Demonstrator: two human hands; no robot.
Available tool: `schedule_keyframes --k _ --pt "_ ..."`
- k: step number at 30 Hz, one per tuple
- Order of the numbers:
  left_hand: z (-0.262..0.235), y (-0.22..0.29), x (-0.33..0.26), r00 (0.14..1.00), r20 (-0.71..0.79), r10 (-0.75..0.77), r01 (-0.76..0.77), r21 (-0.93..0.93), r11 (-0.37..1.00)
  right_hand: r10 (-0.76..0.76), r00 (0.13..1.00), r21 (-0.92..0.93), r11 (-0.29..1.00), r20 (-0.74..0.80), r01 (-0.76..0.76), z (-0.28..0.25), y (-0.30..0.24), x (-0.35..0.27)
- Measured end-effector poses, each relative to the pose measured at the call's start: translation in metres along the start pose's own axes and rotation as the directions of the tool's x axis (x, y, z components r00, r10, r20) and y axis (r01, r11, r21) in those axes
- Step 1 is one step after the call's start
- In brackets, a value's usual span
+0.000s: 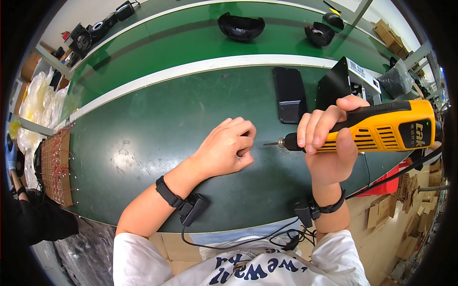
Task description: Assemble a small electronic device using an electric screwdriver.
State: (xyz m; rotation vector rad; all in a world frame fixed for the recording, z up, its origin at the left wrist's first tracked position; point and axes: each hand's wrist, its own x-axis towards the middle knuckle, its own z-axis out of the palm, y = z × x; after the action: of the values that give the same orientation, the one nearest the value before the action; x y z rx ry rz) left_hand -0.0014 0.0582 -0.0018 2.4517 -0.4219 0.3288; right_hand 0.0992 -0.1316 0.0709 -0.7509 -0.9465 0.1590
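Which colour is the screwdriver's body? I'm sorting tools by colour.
Yellow-orange with black grip and vents; the screwdriver shows best in the head view, held in the right hand.

1. A black phone [289, 94] lies at upper centre on the dark green table [157, 119].
2. Two black helmet shells [241, 26] [319, 34] sit on the green conveyor belt [191, 35] at top.
3. A board with red wires [56, 167] rests at the left edge.
4. Cardboard boxes [389, 33] stand upper right.

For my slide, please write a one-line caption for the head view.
Right hand holds a yellow electric screwdriver sideways, its bit toward the curled left hand resting on the green workbench.
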Motion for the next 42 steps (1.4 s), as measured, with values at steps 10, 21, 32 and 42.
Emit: schedule_keyframes --k 10,21,32,42 --pt "0.004 0.008 0.005 0.991 -0.113 0.069 -0.081 -0.106 0.991 0.007 1.0 0.04 0.999 -0.026 -0.006 0.011 0.003 -0.001" --pt "0.005 0.003 0.002 0.984 -0.176 -0.017 0.02 0.013 1.0 0.004 1.0 0.046 0.999 -0.022 -0.003 0.011 0.014 -0.006" --pt "-0.001 0.005 0.009 0.973 -0.228 0.026 -0.05 -0.102 0.993 0.002 0.999 0.033 0.999 -0.034 0.0 0.008 0.007 0.001" --pt "0.007 0.005 0.002 0.984 -0.168 0.066 -0.084 -0.1 0.992 -0.008 0.999 0.033 0.999 -0.053 0.01 0.01 0.001 -0.007"
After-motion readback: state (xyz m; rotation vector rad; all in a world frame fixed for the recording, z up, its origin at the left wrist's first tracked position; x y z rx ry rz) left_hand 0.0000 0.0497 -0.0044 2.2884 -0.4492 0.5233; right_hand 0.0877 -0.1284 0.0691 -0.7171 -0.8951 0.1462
